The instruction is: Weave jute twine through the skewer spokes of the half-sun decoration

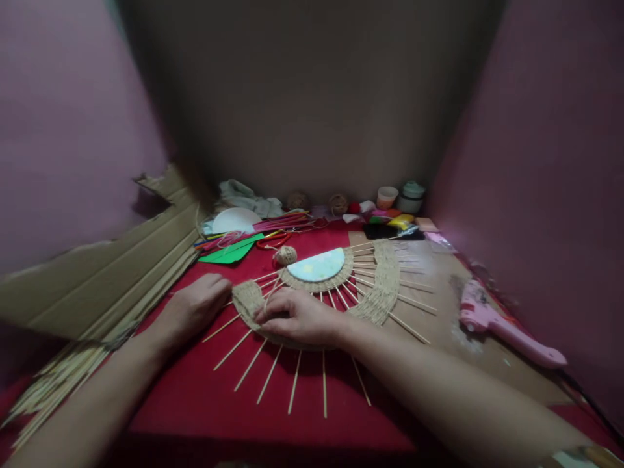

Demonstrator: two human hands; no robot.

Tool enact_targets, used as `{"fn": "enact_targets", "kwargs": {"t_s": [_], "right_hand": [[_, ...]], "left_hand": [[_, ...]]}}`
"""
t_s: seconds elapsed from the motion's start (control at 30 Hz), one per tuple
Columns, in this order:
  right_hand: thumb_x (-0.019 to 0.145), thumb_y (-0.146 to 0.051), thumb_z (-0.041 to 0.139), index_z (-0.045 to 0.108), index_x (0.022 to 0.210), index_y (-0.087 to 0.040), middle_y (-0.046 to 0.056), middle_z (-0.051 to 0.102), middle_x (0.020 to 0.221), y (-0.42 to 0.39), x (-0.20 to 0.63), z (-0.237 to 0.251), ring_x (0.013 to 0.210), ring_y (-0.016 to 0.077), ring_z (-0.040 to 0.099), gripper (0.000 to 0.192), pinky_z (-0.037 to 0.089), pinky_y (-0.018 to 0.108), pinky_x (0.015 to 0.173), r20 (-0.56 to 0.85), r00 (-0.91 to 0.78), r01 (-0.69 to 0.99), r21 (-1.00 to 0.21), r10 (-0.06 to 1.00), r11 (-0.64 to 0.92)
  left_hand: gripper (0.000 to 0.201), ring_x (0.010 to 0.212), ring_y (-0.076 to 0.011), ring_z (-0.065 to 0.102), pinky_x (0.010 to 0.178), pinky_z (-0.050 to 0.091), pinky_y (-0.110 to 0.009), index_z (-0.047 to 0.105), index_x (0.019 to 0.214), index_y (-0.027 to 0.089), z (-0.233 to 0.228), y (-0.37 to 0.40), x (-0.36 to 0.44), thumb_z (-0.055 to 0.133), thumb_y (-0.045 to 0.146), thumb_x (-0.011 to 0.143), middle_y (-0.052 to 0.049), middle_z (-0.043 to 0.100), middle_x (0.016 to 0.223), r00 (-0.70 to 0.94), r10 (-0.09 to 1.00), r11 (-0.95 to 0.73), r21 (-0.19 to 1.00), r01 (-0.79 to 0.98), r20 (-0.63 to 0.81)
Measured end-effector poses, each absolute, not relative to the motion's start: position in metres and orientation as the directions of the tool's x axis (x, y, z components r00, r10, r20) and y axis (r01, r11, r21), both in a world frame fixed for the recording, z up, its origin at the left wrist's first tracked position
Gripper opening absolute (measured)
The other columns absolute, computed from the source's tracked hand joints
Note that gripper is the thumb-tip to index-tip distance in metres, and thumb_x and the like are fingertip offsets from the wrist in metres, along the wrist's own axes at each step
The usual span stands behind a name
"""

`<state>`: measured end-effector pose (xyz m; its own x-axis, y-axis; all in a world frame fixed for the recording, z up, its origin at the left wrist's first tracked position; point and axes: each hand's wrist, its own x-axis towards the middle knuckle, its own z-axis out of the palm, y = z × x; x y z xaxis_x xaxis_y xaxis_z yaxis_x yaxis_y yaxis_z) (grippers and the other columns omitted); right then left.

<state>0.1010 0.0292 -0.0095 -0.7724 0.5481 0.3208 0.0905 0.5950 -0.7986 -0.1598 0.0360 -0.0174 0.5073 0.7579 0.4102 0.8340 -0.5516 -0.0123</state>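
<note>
Both hands lay on a fan [341, 286] of radiating sticks and woven twine on the red table [205, 396]. The right hand [297, 317] pressed flat, fingers loosely curled on the woven band; the left hand's [195, 305] grip could not be told. A cup [387, 197] and lidded jar [411, 196] stood behind, contents unseen.

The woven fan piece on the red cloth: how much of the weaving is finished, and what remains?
Done: the inner twine ring around the pale half-disc, and the outer band on the right side of the woven fan piece. In hand: the left hand and right hand rest on the band's left part. Left: the outer lengths of the sticks are bare; the twine ball sits nearby.
</note>
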Motion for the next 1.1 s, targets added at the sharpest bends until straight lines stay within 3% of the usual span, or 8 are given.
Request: {"fn": "enact_targets", "kwargs": {"t_s": [0.17, 0.3, 0.53, 0.67, 0.77, 0.9, 1.03, 1.1], "right_hand": [[0.074, -0.023, 0.07, 0.07, 0.082, -0.017, 0.007, 0.068, 0.106, 0.03, 0.107, -0.009, 0.1, 0.0161, 0.061, 0.01, 0.043, 0.032, 0.094, 0.185, -0.7, -0.17, -0.981, 0.69, 0.09], [0.066, -0.026, 0.073, 0.066, 0.078, -0.018, 0.003, 0.07, 0.087, 0.036, 0.112, -0.004, 0.09, 0.0153, 0.064, 0.017, 0.042, 0.034, 0.095, 0.116, -0.586, -0.47, -0.855, 0.802, -0.22], [0.066, -0.025, 0.069, 0.049, 0.11, -0.025, -0.004, 0.065, 0.067, 0.065, 0.134, 0.017, 0.069, 0.0149, 0.064, 0.048, 0.048, 0.035, 0.083, 0.055, -0.231, -0.736, -0.663, 0.971, -0.137], [0.074, -0.036, 0.058, 0.043, 0.108, -0.026, -0.002, 0.063, 0.07, 0.081, 0.155, 0.025, 0.056, 0.0141, 0.059, 0.039, 0.05, 0.032, 0.067, 0.001, 0.028, -0.649, -0.761, 1.0, 0.019], [0.081, -0.038, 0.044, 0.043, 0.097, -0.023, -0.002, 0.056, 0.07, 0.087, 0.161, 0.022, 0.046, 0.01, 0.048, 0.021, 0.047, 0.03, 0.057, -0.078, 0.234, -0.396, -0.918, 0.969, 0.022], [0.079, -0.028, 0.046, 0.046, 0.088, -0.021, 0.001, 0.055, 0.072, 0.084, 0.157, 0.012, 0.043, 0.0088, 0.038, 0.012, 0.04, 0.029, 0.048, -0.066, 0.27, -0.147, -0.989, 0.961, -0.027], [0.073, -0.022, 0.056, 0.051, 0.103, -0.016, 0.014, 0.057, 0.101, 0.082, 0.155, 0.011, 0.079, 0.0216, 0.057, 0.032, 0.046, 0.036, 0.068, 0.055, 0.334, 0.082, -0.996, 0.941, 0.029], [0.074, -0.022, 0.056, 0.046, 0.121, -0.01, 0.021, 0.048, 0.122, 0.08, 0.156, 0.013, 0.109, 0.0293, 0.049, 0.049, 0.041, 0.043, 0.089, 0.229, 0.417, 0.334, -0.939, 0.879, 0.086]], "left_hand": [[0.028, 0.07, -0.0143, 0.044, 0.065, 0.035, -0.027, 0.052, 0.076, 0.016, -0.02, 0.037, -0.162, 0.036, 0.028, 0.096, -0.002, 0.046, 0.076, 0.546, 0.757, -0.543, -0.118, 0.831, 0.359], [0.028, 0.069, -0.0143, 0.042, 0.064, 0.034, -0.027, 0.051, 0.076, 0.016, -0.021, 0.038, -0.162, 0.036, 0.026, 0.097, -0.002, 0.044, 0.075, 0.551, 0.76, -0.547, -0.118, 0.829, 0.346], [0.029, 0.064, -0.0136, 0.04, 0.06, 0.032, -0.026, 0.042, 0.069, 0.018, -0.016, 0.036, -0.158, 0.035, 0.024, 0.096, -0.001, 0.043, 0.071, 0.567, 0.745, -0.569, -0.109, 0.815, 0.351], [0.028, 0.063, -0.0136, 0.04, 0.059, 0.032, -0.026, 0.042, 0.069, 0.018, -0.015, 0.036, -0.157, 0.036, 0.024, 0.095, -0.001, 0.044, 0.071, 0.572, 0.741, -0.579, -0.096, 0.809, 0.351], [0.029, 0.063, -0.0136, 0.041, 0.06, 0.032, -0.026, 0.043, 0.068, 0.018, -0.013, 0.034, -0.155, 0.036, 0.026, 0.095, -0.001, 0.045, 0.071, 0.557, 0.753, -0.576, -0.059, 0.816, 0.351], [0.029, 0.063, -0.0136, 0.041, 0.059, 0.031, -0.026, 0.044, 0.067, 0.018, -0.011, 0.031, -0.152, 0.038, 0.027, 0.094, -0.001, 0.045, 0.07, 0.542, 0.76, -0.566, -0.043, 0.823, 0.358], [0.028, 0.062, -0.0135, 0.041, 0.058, 0.031, -0.026, 0.046, 0.067, 0.018, -0.01, 0.031, -0.15, 0.039, 0.026, 0.093, -0.001, 0.046, 0.069, 0.539, 0.759, -0.566, -0.041, 0.824, 0.364], [0.028, 0.063, -0.0134, 0.041, 0.059, 0.031, -0.026, 0.047, 0.067, 0.018, -0.01, 0.032, -0.151, 0.04, 0.026, 0.093, -0.001, 0.046, 0.069, 0.542, 0.757, -0.567, -0.047, 0.823, 0.365]]}}
